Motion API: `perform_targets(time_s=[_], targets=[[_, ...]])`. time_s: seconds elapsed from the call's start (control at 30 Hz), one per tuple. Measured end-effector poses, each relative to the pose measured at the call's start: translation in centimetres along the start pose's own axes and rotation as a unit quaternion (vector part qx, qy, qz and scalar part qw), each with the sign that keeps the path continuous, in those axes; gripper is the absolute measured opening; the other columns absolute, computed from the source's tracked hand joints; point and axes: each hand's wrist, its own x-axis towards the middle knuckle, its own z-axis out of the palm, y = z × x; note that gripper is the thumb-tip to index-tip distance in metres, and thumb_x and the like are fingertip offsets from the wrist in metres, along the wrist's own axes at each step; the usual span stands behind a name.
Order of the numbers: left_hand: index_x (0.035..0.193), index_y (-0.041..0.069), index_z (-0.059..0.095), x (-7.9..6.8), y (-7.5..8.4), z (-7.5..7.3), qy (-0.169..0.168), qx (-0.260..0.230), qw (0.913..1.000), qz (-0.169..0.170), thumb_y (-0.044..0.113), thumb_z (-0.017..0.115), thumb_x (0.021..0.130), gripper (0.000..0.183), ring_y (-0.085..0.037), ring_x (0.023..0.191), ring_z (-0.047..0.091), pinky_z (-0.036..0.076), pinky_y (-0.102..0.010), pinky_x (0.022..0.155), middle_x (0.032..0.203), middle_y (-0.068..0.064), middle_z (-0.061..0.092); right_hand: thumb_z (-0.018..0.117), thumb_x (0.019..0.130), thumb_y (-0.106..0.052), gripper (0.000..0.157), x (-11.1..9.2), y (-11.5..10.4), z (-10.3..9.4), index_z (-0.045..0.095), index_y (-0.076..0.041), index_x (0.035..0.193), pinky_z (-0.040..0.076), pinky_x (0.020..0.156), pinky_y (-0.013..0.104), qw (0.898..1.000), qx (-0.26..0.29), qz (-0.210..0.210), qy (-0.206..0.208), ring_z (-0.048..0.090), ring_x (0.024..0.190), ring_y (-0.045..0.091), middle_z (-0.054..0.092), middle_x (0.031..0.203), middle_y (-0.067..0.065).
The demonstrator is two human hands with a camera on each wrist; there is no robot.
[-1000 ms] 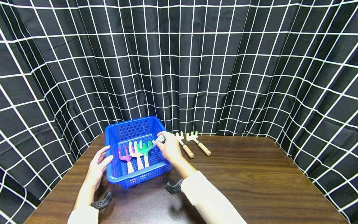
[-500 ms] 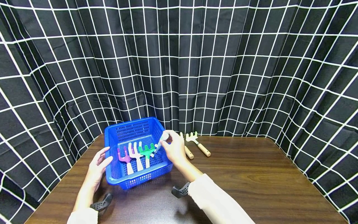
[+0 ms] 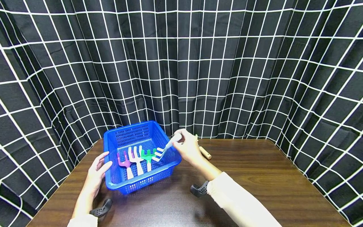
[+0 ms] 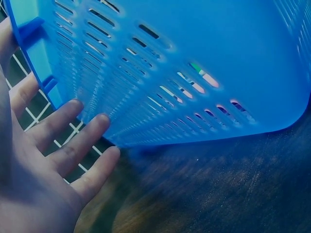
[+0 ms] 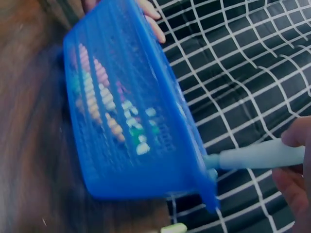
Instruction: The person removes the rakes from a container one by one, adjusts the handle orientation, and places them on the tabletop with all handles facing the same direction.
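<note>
A blue plastic basket [image 3: 141, 181] stands on the wooden table. My left hand [image 3: 96, 171] grips its left rim; in the left wrist view several fingers [image 4: 80, 145] lie against its perforated side. A hand fork with a pale blue handle [image 3: 173, 138] and whitish tines is pinched between my right thumb and fingers; my right hand [image 3: 188, 148] is at the right rim. The tines point down into the basket. The pale blue handle [image 5: 260, 154] crosses the rim in the right wrist view. Inside lie a pink fork [image 3: 124, 163], a white fork [image 3: 136, 159] and a green fork [image 3: 148, 156].
Behind my right hand lies a fork with a wooden handle [image 3: 205, 153], mostly hidden. The brown table [image 3: 255, 170] extends to the right. A black curtain with a white grid [image 3: 221, 78] hangs along the back and sides.
My right hand has moved right with the pale blue fork, drawing it toward the basket's right rim. The basket's right side has shifted slightly right. My left hand keeps its place on the rim.
</note>
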Motion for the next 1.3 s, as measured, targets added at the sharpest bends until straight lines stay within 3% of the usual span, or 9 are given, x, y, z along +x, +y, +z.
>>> perform_targets(time_s=[0.2,0.37,0.57,0.87,1.07,1.3], targets=[[0.145,0.002,0.034,-0.1,0.1,0.1,-0.002,-0.003,1.0000,-0.003,0.017,0.057,0.100,0.053,-0.009,0.103,0.060,0.052,-0.024,0.078,0.123,0.000,0.053,0.076,0.072,-0.002,0.026,0.0,0.8,-3.0,0.066,-0.006,0.096,0.046,0.059,0.030,0.993,-0.094,-0.064,-0.022,0.058,0.066,0.020,0.064,0.079,0.002],[0.145,0.004,0.034,-0.2,0.2,0.1,-0.002,-0.006,0.9999,-0.009,0.017,0.057,0.100,0.052,-0.008,0.103,0.060,0.052,-0.024,0.078,0.125,-0.003,0.051,0.078,0.070,-0.003,0.024,-0.7,1.5,-4.8,0.068,-0.009,0.091,0.041,0.055,0.026,0.990,-0.108,-0.083,-0.029,0.051,0.063,0.014,0.060,0.074,-0.002],[0.144,0.004,0.036,-0.2,0.3,0.2,-0.002,-0.016,0.9998,-0.007,0.015,0.057,0.099,0.051,-0.009,0.100,0.061,0.053,-0.025,0.077,0.122,0.000,0.053,0.082,0.071,-0.006,0.024,-1.1,1.7,-6.8,0.069,-0.009,0.091,0.045,0.056,0.023,0.996,-0.068,-0.060,-0.006,0.053,0.062,0.009,0.064,0.075,-0.002],[0.144,0.004,0.036,-0.3,0.2,0.2,-0.003,-0.021,0.9998,-0.001,0.014,0.056,0.100,0.050,-0.008,0.102,0.061,0.053,-0.024,0.078,0.121,0.003,0.055,0.079,0.076,0.001,0.025,-1.5,2.7,-9.9,0.068,0.000,0.099,0.050,0.065,0.013,0.999,0.004,0.013,0.038,0.062,0.071,0.005,0.071,0.086,0.013],[0.144,0.003,0.036,-0.4,0.1,0.3,-0.004,-0.025,0.9997,0.001,0.013,0.056,0.100,0.050,-0.008,0.101,0.061,0.053,-0.024,0.077,0.119,0.006,0.057,0.076,0.078,0.006,0.026,-2.6,4.4,-12.3,0.066,0.006,0.102,0.047,0.065,0.010,0.995,-0.001,0.040,0.087,0.058,0.073,0.004,0.069,0.091,0.020],[0.144,0.001,0.034,-0.4,0.2,0.3,-0.001,-0.027,0.9996,0.005,0.012,0.055,0.100,0.050,-0.008,0.099,0.062,0.054,-0.025,0.074,0.118,0.005,0.058,0.079,0.077,0.000,0.027,-3.8,6.6,-15.0,0.068,0.001,0.102,0.043,0.063,0.009,0.986,-0.054,0.066,0.140,0.055,0.071,-0.002,0.071,0.096,0.017]])
